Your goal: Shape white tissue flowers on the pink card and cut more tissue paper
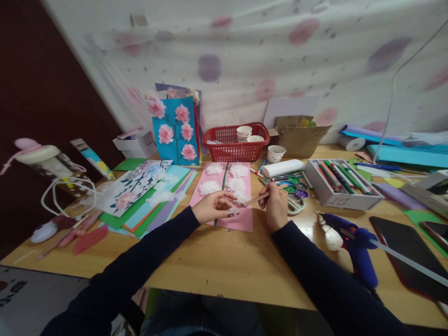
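Between the two hands, pink card (247, 219): flat on the wooden table (210, 270), its lower half under the left hand's fingers and just left of the right hand.
White tufts (209, 187): at least five on the pink card, in two columns divided by one green stem (225, 177).
Left hand (214, 207): half open over the card's lower part, fingers loosely curled, a small pale scrap (234, 211) at the fingertips; whether it is gripped cannot be told.
Right hand (276, 207): closed around one thin stick (259, 199), whose end slants onto the card's right side near the tufts.
Red basket (234, 151): one, just beyond the card, with at least two white cups (255, 138) inside.
Paper cup (276, 154): one, standing beyond the card to its right.
Blue card (174, 151): one, upright beyond the card to its left, bearing five pink blossoms (165, 134).
Flower picture (138, 186): one, left of the card, on layered colored sheets (140, 228).
Paint palette (299, 186): one, right of the card.
Marker box (345, 203): one, farther right, holding several markers (338, 175).
Glue gun (357, 242): one, right of the card and nearer the camera.
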Available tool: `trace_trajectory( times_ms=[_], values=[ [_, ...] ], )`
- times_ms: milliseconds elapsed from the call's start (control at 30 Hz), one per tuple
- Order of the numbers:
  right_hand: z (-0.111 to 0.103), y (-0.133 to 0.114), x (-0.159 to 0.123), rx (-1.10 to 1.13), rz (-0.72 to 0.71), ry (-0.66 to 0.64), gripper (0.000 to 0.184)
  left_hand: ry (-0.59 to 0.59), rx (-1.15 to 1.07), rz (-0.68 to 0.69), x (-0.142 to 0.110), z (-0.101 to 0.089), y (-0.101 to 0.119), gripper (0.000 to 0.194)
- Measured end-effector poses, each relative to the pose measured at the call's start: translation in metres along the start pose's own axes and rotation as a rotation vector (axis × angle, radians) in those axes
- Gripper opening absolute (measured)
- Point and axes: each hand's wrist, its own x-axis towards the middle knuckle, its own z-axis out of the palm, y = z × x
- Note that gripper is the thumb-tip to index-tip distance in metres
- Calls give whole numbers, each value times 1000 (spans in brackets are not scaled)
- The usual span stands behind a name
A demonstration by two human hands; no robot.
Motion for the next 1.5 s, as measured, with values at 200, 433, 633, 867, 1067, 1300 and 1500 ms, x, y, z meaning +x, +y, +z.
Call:
trace_trajectory(
  times_ms=[200, 433, 633, 867, 1067, 1300, 1500],
  values=[
    [2, 0, -5, -35, -7, -63, 42, -46, 19, 37, 0, 1, -2, 46],
    [0, 5, -2, -14, -3, -65, 40, -20, -36, 12, 0, 1, -2, 45],
    [1, 4, -5, -20, 20, -86, 40, -10, -51, -6, -1, 4, -1, 44],
    [5, -3, -11, -87, -5, -150, 45, 12, -1, 1, -1, 10, -3, 44],
    [6, -4, -10, -86, -2, -129, 45, 51, -8, 6, -2, 10, -3, 52],
    [6, -3, -11, -60, -8, -124, 44, 48, -15, -3, -3, 9, -2, 50],
    [5, -2, -11, -44, -12, -121, 44, 66, -36, -6, -1, 9, -5, 53]
  ],
)
